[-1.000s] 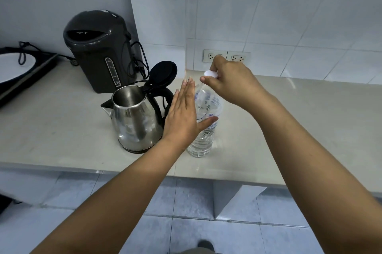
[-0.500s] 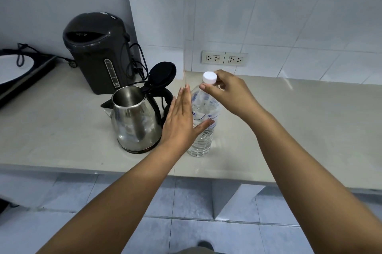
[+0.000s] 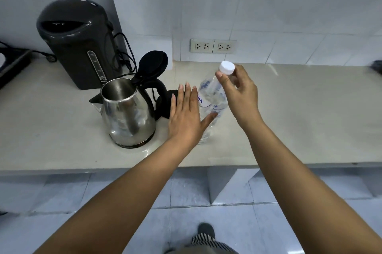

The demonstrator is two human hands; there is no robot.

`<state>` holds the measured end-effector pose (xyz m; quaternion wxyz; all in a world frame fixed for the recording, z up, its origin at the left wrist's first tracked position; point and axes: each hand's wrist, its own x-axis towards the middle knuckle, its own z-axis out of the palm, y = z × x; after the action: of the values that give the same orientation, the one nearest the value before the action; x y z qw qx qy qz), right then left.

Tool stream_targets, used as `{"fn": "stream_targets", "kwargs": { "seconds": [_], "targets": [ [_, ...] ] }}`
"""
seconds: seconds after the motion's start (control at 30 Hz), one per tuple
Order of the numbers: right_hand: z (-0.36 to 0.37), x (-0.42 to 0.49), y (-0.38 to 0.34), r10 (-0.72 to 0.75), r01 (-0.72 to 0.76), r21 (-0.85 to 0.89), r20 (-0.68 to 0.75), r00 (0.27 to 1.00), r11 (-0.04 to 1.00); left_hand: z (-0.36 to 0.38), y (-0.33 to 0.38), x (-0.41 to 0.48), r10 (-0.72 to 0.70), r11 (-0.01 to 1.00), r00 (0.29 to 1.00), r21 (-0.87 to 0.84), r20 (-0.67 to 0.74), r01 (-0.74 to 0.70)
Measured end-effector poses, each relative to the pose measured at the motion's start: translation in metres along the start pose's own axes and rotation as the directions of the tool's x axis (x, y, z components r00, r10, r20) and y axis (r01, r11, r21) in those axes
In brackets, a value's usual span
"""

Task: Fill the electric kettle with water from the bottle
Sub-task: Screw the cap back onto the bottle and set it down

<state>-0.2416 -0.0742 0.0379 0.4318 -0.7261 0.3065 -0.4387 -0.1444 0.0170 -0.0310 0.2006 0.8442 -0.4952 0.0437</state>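
Our right hand (image 3: pixel 240 94) pinches the white screw cap (image 3: pixel 227 67) atop the clear plastic water bottle (image 3: pixel 209 100). Our left hand (image 3: pixel 186 117), fingers spread flat, steadies the bottle's side. Just left of it on the pale stone worktop (image 3: pixel 299 113) stands the stainless-steel electric kettle (image 3: pixel 127 113), black lid (image 3: pixel 154 66) raised.
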Motion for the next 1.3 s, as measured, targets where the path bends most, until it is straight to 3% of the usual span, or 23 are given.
{"fn": "stream_targets", "kwargs": {
  "seconds": [0.43, 0.87, 1.3],
  "targets": [
    [-0.049, 0.098, 0.036, -0.004, -0.009, -0.11, -0.112, 0.994, 0.994, 0.042, 0.059, 0.097, 0.118, 0.988, 0.992, -0.109, 0.043, -0.113],
    [-0.06, 0.258, 0.11, -0.027, 0.016, -0.188, -0.055, 0.998, 0.982, 0.098, 0.093, 0.26, -0.007, 1.0, 0.996, 0.001, 0.089, 0.007],
    [-0.06, 0.308, 0.146, 0.022, -0.036, -0.25, -0.06, 0.998, 0.968, 0.123, 0.106, 0.305, -0.054, 0.997, 0.987, 0.055, 0.152, 0.046]
  ]
}}
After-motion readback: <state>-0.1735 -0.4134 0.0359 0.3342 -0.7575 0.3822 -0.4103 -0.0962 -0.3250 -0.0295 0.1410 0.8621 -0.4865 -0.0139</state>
